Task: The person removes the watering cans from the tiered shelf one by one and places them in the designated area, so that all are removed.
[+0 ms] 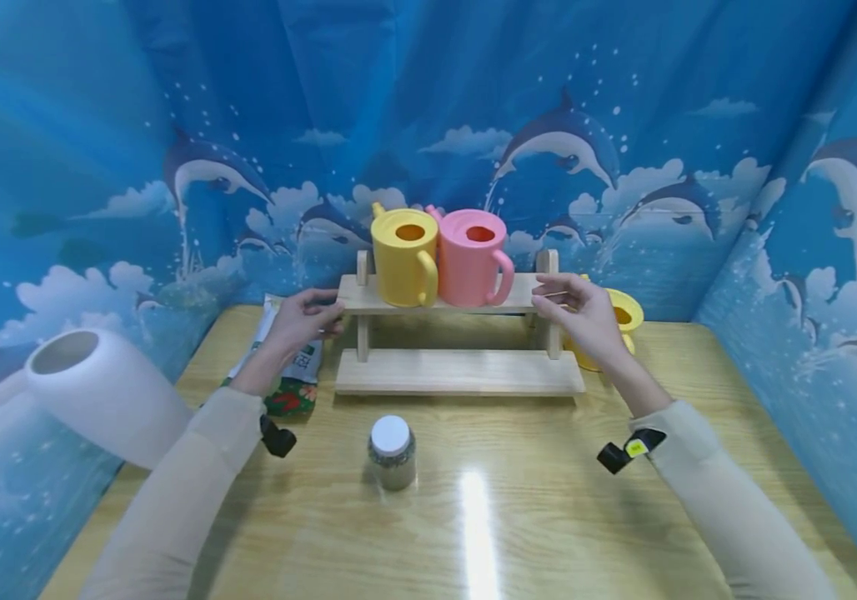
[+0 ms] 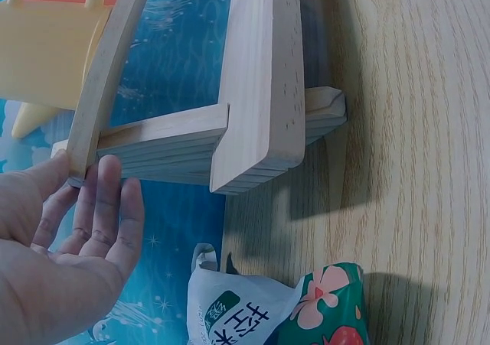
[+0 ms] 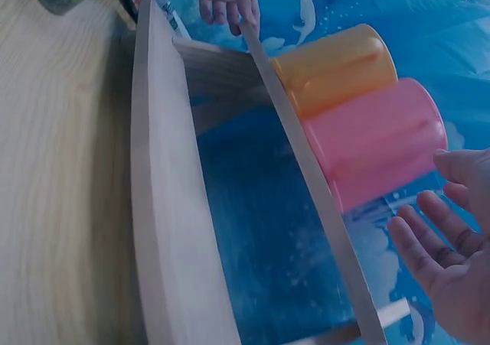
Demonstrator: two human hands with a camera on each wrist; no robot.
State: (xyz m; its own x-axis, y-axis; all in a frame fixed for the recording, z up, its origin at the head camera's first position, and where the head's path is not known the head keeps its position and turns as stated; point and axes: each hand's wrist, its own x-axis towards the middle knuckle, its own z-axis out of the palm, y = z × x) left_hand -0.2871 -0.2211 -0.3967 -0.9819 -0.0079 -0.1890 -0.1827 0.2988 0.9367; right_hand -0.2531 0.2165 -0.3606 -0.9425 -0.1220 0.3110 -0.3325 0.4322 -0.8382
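A two-tier wooden shelf (image 1: 458, 371) stands on the table, with a yellow watering can (image 1: 404, 258) and a pink watering can (image 1: 468, 260) side by side on its upper board. My left hand (image 1: 303, 321) pinches the left end of that board. In the left wrist view, the left hand (image 2: 84, 238) has its thumb on one face of the board and fingertips at the other. My right hand (image 1: 578, 312) is by the board's right end. The right wrist view shows the right hand (image 3: 452, 245) with fingers spread and loosely bent, apart from the board and the pink can, holding nothing.
Another yellow watering can (image 1: 626, 317) stands behind my right hand. A packet with a floral print (image 1: 297, 392) lies left of the shelf, partly behind my left arm. A white vase (image 1: 109, 400) leans at far left. A white-lidded jar (image 1: 393, 454) stands in front.
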